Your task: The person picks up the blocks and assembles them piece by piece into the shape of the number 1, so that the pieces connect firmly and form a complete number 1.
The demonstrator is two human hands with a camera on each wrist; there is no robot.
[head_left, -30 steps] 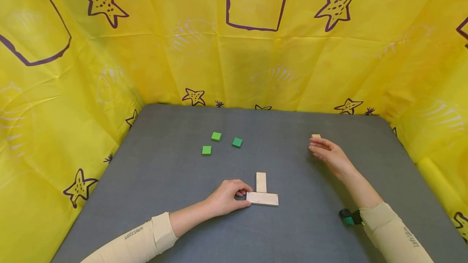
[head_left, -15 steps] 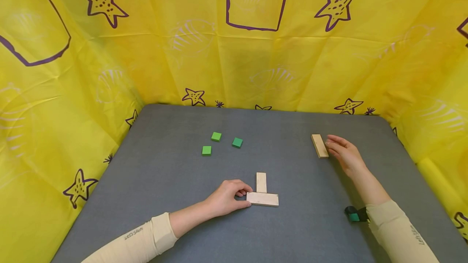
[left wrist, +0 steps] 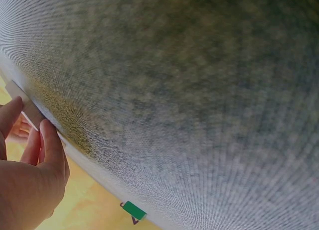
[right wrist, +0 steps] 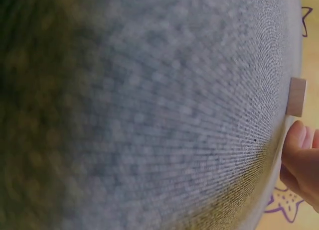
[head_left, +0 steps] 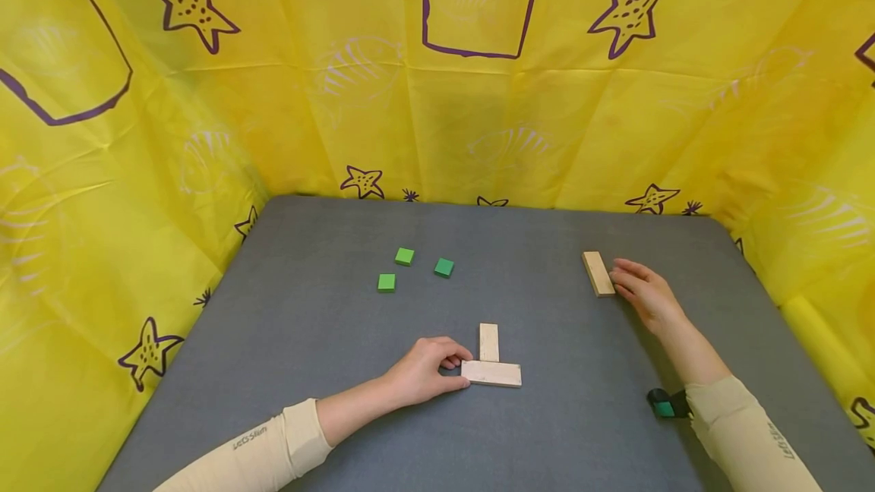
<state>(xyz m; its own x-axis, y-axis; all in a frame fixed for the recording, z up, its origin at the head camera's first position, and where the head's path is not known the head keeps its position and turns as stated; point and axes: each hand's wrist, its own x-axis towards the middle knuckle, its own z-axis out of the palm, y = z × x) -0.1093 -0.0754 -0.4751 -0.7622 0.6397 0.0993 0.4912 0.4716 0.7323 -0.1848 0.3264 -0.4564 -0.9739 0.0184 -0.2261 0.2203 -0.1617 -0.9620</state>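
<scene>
Two pale wooden blocks lie together in a T shape in the head view: a crosswise block (head_left: 491, 373) in front, with an upright-pointing block (head_left: 488, 342) behind its middle. My left hand (head_left: 427, 372) pinches the left end of the crosswise block between thumb and fingers. The left wrist view shows the same block (left wrist: 29, 108) between them. On the right, another wooden block (head_left: 598, 274) lies flat and slightly slanted. My right hand (head_left: 649, 296) is just to its right, fingers loosely bent and holding nothing. The right wrist view shows this block's end (right wrist: 297, 97) beyond the fingertips.
Two light green square tiles, one farther back (head_left: 405, 256) and one nearer (head_left: 386, 283), lie left of centre beside a darker green tile (head_left: 443, 268). Yellow patterned cloth (head_left: 465, 120) walls the back and sides of the grey table (head_left: 328, 325).
My right hand has moved right from over the right-hand wooden block, which now lies fully uncovered. My left hand and the T of blocks have stayed where they were.
</scene>
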